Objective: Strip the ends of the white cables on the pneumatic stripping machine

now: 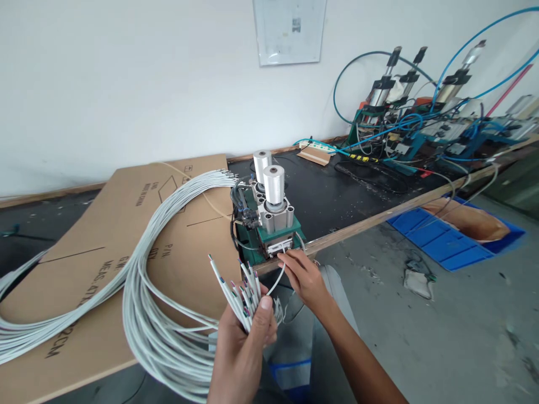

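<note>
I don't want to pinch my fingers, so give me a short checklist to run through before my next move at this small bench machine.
1. Left hand closed around the bundled cables: ok.
2. Single cable held by the right hand at the front of the machine: ok.
3. Cable's end fully seated: cannot tell; it is hidden.
4. Right fingers well clear of the machine: not ok; the fingertips are right at its front.
5. Bundled ends level: not ok; some stick out past others.
6. Looped cables lying fully on the cardboard: not ok; they hang over its near edge.
</note>
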### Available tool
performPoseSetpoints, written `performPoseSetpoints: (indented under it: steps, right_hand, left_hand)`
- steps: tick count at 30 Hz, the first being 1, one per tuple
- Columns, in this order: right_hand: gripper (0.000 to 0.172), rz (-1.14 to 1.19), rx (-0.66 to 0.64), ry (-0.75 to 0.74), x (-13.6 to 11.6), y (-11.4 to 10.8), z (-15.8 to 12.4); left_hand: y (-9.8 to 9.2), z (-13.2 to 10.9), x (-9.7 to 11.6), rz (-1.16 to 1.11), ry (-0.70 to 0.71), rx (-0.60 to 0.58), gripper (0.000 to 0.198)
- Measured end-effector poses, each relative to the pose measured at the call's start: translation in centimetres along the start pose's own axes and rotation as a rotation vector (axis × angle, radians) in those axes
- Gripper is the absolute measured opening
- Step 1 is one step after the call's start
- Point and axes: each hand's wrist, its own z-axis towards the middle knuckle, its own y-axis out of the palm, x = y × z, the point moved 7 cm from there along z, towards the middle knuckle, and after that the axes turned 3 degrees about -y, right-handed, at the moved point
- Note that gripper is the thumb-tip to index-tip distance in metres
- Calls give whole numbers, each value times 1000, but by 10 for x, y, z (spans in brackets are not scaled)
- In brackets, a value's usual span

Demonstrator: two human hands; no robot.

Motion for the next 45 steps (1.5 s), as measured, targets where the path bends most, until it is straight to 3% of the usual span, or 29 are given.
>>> performPoseSetpoints:
  steps: [7,18,22,25,29,31,34,39,42,45]
  right_hand:
    - [35,-14,-17,2,1,0,0]
    - [25,-36,-5,-13,-2,0,5]
    - [24,-42,25,-36,-9,-7,4]
    - [22,-46,-19,-46,-20,-14,-16]
    - [20,-39,-197,-37,-39,-14,-79]
    - [24,-4,-283,-5,-48,-12,-109]
    - [30,150,-254,156,-59,-18,-123]
    - [19,741,-63,728,-58,-25,-89]
    - [17,944,6,851,-62,-19,-67]
    - [22,1074,110,937,-59,-11,-62]
  left_hand:
    - [-5,4,-6,18,3,-78,43]
    - [1,-3,0,18,4,29,47]
    - [1,-4,-4,87,-14,16,51]
    - [-3,-5,-11,224,-21,-51,50]
    - [-9,-12,-30,452,-76,-277,48]
    - [-15,-17,-39,526,-111,-333,47]
    - [-22,-19,-41,591,-102,-316,45]
    - [-12,-13,-34,621,-32,-331,41]
    - [-8,-11,-30,617,36,-319,39]
    - [-14,-9,-22,630,169,-154,33]
